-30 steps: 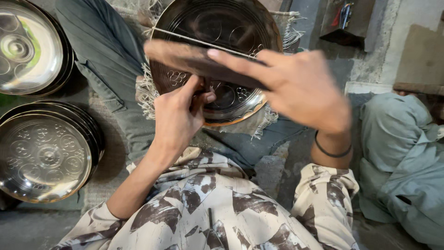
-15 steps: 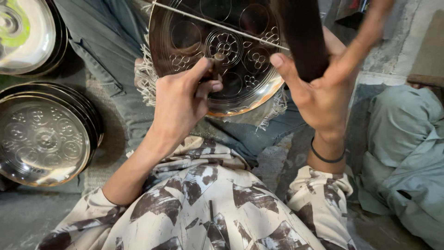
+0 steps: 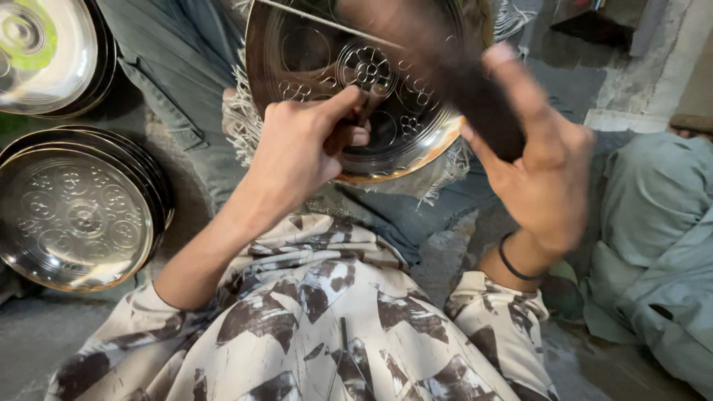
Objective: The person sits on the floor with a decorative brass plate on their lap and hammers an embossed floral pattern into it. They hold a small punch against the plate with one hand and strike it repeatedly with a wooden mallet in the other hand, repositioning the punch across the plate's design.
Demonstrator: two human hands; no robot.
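A round metal plate (image 3: 312,52) with engraved flower patterns rests on frayed cloth over my lap. My left hand (image 3: 297,148) is closed around a small dark punch tool (image 3: 369,105), whose tip stands on the plate near its middle. My right hand (image 3: 538,167) grips a dark, motion-blurred mallet (image 3: 445,67) raised above the plate's right half. A thin metal rod (image 3: 327,22) lies across the plate's top.
A stack of engraved metal plates (image 3: 78,215) lies at the left, and another shiny plate stack (image 3: 44,56) at the top left. A person in grey-green clothing (image 3: 653,245) sits at the right. The frayed cloth (image 3: 245,126) hangs under the plate.
My right hand has swung the mallet from lying flat over the plate, up, and now down again. The left hand stays on the punch; the view has shifted closer.
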